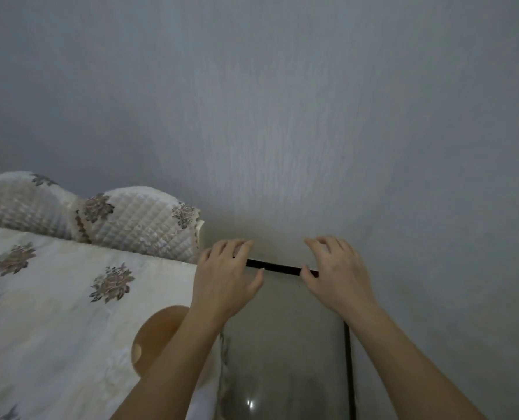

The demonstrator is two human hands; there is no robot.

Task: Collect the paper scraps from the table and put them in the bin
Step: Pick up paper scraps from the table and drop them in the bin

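Both my hands reach to the far edge of a dark glass table (282,334) that stands against the wall. My left hand (224,277) lies flat over the table's far left corner with its fingers nearly straight. Over the far right corner my right hand (333,274) hovers with loosely bent fingers, its thumb by the black rear edge strip (274,267). Neither hand shows anything in it. No paper scraps and no bin are in view.
A bed with a cream floral quilt (55,298) and two quilted pillows (140,219) fills the left side, close to the table. A round tan object (158,331) sits under my left forearm. A plain grey wall (282,116) lies straight ahead.
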